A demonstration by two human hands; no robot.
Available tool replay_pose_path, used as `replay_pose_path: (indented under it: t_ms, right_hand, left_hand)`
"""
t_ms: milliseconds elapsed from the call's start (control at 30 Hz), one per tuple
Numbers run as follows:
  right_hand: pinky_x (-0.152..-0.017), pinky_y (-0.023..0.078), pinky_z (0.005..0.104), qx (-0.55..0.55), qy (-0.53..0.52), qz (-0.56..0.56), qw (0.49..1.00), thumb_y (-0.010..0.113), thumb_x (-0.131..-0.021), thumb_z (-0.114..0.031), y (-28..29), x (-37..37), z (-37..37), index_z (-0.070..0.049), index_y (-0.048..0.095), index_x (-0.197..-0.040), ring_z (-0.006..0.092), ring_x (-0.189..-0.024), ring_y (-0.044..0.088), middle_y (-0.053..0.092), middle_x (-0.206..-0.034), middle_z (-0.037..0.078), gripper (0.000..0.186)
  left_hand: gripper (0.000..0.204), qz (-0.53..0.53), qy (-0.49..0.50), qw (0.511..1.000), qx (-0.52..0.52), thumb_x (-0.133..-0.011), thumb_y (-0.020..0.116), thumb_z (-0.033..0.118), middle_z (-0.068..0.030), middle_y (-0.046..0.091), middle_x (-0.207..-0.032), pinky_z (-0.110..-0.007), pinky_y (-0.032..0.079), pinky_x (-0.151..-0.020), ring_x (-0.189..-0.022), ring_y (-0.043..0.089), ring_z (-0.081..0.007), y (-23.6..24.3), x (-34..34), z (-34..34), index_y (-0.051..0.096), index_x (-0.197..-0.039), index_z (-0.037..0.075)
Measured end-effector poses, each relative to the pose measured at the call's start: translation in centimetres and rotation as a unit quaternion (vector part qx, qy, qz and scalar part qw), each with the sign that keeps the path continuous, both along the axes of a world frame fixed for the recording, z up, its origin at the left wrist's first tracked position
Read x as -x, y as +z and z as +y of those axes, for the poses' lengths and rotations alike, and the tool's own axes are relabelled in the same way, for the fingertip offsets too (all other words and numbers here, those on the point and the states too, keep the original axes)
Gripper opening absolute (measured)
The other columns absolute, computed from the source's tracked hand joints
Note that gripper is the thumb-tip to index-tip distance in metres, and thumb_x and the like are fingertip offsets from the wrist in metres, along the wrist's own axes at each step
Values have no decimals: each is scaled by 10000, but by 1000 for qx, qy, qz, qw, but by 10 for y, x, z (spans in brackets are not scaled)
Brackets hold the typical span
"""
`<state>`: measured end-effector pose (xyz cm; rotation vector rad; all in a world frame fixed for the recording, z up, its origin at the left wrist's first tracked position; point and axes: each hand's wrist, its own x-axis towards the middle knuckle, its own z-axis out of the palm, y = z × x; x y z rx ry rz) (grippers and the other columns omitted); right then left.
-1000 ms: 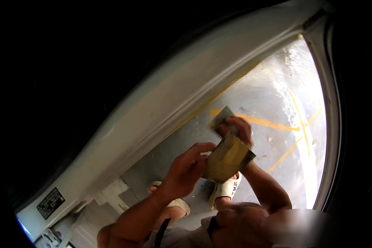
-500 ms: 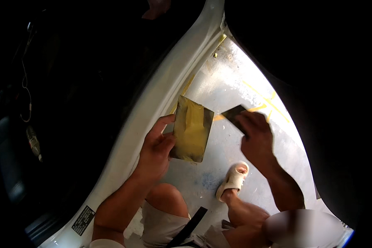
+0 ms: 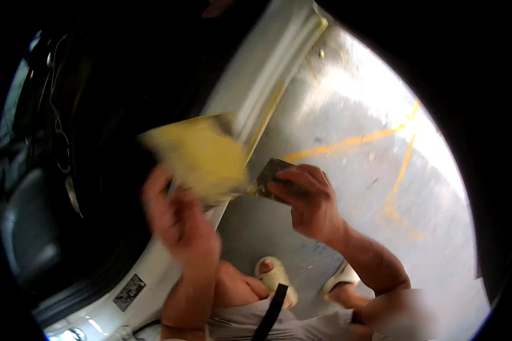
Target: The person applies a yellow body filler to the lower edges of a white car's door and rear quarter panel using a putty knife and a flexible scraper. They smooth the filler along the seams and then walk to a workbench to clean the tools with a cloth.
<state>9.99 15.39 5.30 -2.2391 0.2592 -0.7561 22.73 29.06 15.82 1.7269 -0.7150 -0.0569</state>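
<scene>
My left hand (image 3: 188, 227) is blurred and closed on the lower left edge of a flat, squarish plate (image 3: 199, 150) smeared with yellow putty. The plate lies tilted in front of the white car sill (image 3: 255, 68). Just right of it, my right hand (image 3: 316, 202) grips a small dark flat spreader (image 3: 272, 177) between thumb and fingers. Yellow stuff shows at the spreader's left end, which is close to the plate's right corner; whether they touch, I cannot tell. A strip of yellow putty (image 3: 272, 111) runs along the sill's lower edge.
The dark car interior fills the left, with a thin cable (image 3: 57, 122) hanging there. A label (image 3: 129, 292) is stuck on the sill at lower left. Orange lines (image 3: 347, 143) mark the grey floor. My sandalled foot (image 3: 276, 278) stands below my hands. Darkness covers the far right.
The plate has moved left and tipped flatter with my left hand. My right hand with the spreader has come left and lower, closer to the plate. The view has shifted, and both feet now show.
</scene>
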Motion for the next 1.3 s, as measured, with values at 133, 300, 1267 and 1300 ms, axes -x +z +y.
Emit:
replay_pose_path:
  t_ms: [133, 300, 1267, 1300]
  right_hand:
    - [-836, 474, 367, -701, 38, -189, 686, 414, -552, 111, -100, -20, 37, -48, 585, -1138, 230, -1029, 534, 552, -1148, 94, 631]
    - [-799, 491, 357, -787, -65, -280, 546, 387, -547, 116, -133, -51, 54, 3, 498, -1216, 223, -969, 559, 567, -1099, 108, 688]
    - [-867, 481, 457, -749, 98, -352, 553, 433, -587, 93, -138, -54, -41, 19, 432, -1216, 356, -996, 581, 557, -1079, 199, 633]
    - [-868, 480, 477, -746, 127, -361, 545, 451, -596, 88, -119, -46, -38, 18, 439, -1215, 369, -1015, 573, 557, -1088, 204, 624]
  left_hand:
    - [469, 24, 105, 989, 106, -916, 435, 37, -135, 361, -1381, -406, 361, -1007, -1235, 415, -255, 12, 9, 43, 345, -1372, 99]
    - [564, 111, 114, 980, 123, -901, 458, 50, -112, 284, -1451, -432, 277, -1086, -1303, 348, -260, 2, 25, 53, 266, -1426, 121]
    - [532, 211, 101, 972, 29, -842, 451, 6, -117, 446, -1316, -379, 426, -960, -1155, 493, -215, -9, 8, 69, 344, -1358, 82]
    - [493, 255, 43, 966, 16, -836, 438, -19, -131, 500, -1262, -366, 452, -929, -1106, 536, -213, -4, 8, 65, 392, -1320, 66]
